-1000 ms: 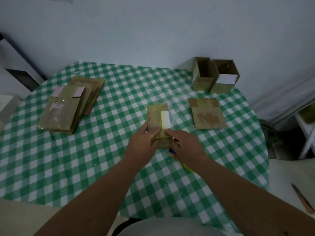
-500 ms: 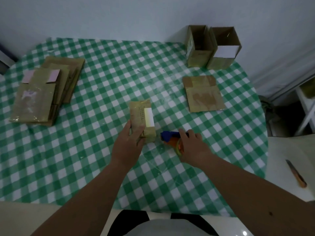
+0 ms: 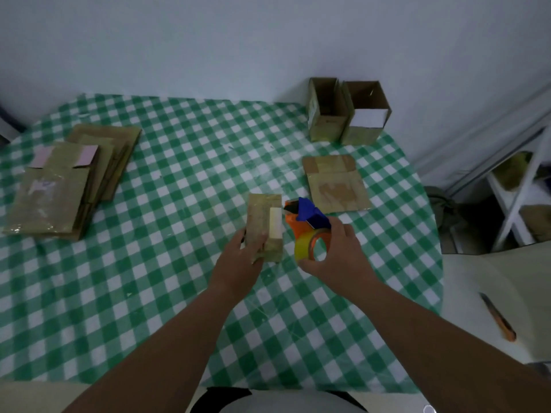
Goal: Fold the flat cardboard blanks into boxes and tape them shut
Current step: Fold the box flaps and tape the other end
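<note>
My left hand (image 3: 238,263) grips the near end of a small folded cardboard box (image 3: 264,222) with a white label, which lies on the checked table (image 3: 179,180). Just right of the box, my right hand (image 3: 340,257) holds an orange and blue tape dispenser (image 3: 307,225) with a yellow tape roll, lifted off the table. A stack of flat cardboard blanks (image 3: 65,180) lies at the left. One flat blank (image 3: 335,183) lies to the right of the middle. Two open folded boxes (image 3: 347,111) stand at the back right against the wall.
A utility knife (image 3: 498,317) lies on a pale surface beyond the table's right edge. A white shelf frame (image 3: 518,198) stands at the far right. The wall runs close behind the table.
My right hand has left the box, picked up the tape dispenser and raised it beside the box. My left hand has kept its hold on the box.
</note>
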